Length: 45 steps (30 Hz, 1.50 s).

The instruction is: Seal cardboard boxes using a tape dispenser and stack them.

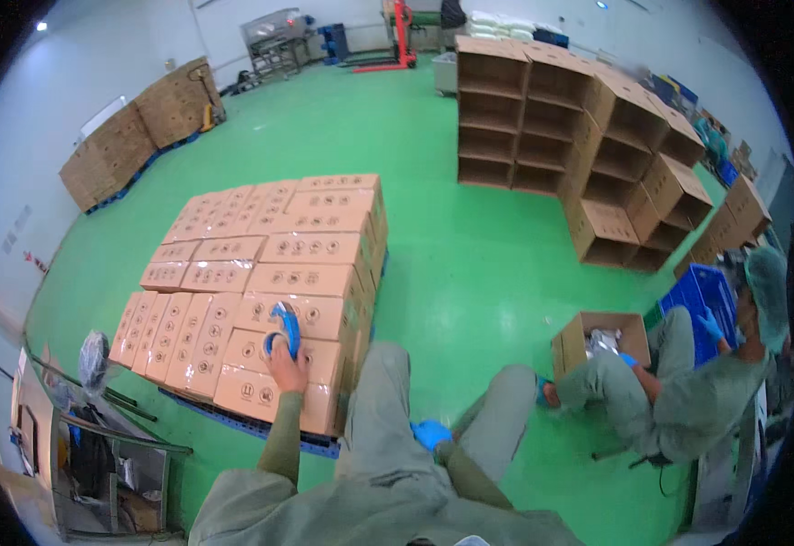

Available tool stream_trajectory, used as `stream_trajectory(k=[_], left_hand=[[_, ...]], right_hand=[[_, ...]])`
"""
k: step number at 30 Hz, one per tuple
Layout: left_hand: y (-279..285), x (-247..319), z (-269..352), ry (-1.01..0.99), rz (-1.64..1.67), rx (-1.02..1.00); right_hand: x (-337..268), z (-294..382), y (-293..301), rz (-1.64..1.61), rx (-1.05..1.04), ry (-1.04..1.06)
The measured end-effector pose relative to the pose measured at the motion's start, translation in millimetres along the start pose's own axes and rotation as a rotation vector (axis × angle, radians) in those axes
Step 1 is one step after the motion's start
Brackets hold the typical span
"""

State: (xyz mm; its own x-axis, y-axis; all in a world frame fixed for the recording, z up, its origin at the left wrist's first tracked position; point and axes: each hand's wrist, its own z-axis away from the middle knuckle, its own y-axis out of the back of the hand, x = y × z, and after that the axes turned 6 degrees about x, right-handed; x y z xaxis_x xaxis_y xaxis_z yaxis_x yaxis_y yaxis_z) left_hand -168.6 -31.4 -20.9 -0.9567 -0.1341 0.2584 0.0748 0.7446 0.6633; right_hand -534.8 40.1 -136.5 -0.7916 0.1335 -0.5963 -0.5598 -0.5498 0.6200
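Observation:
My left hand, bare, is at a blue tape dispenser with a roll of tape, on top of the taped cardboard cartons. Its fingers are around the roll at the dispenser's near end. The cartons are stacked on a blue pallet to the left of my knees. My right hand, in a blue glove, rests at the inside of my thigh, between my legs; its fingers are partly hidden, and nothing shows in it.
A seated co-worker is at the right, beside an open carton holding silvery packs and a blue crate. Empty open cartons are stacked beyond. A metal cart stands at the lower left, a red pallet truck far off.

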Motion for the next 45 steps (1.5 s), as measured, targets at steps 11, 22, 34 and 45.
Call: stream_trajectory(k=[11, 22, 34, 45], left_hand=[[-22.6, -19.4, -19.8, -0.055, -0.067, -0.183], [-14.8, -6.9, -9.9, 0.006, 0.101, 0.031], [-16.2, 10.3, -17.0, 0.174, 0.206, 0.037], [-0.7, 7.9, -11.7, 0.222, 0.088, 0.034]], right_hand=[[18.3, 13.1, -15.6, 0.135, 0.030, -0.087], [1.5, 34.0, -3.3, 0.101, 0.111, -0.062], [35.7, 2.9, -0.5, 0.032, -0.127, -0.089], [41.9, -14.9, -18.8, 0.149, -0.293, -0.159]])
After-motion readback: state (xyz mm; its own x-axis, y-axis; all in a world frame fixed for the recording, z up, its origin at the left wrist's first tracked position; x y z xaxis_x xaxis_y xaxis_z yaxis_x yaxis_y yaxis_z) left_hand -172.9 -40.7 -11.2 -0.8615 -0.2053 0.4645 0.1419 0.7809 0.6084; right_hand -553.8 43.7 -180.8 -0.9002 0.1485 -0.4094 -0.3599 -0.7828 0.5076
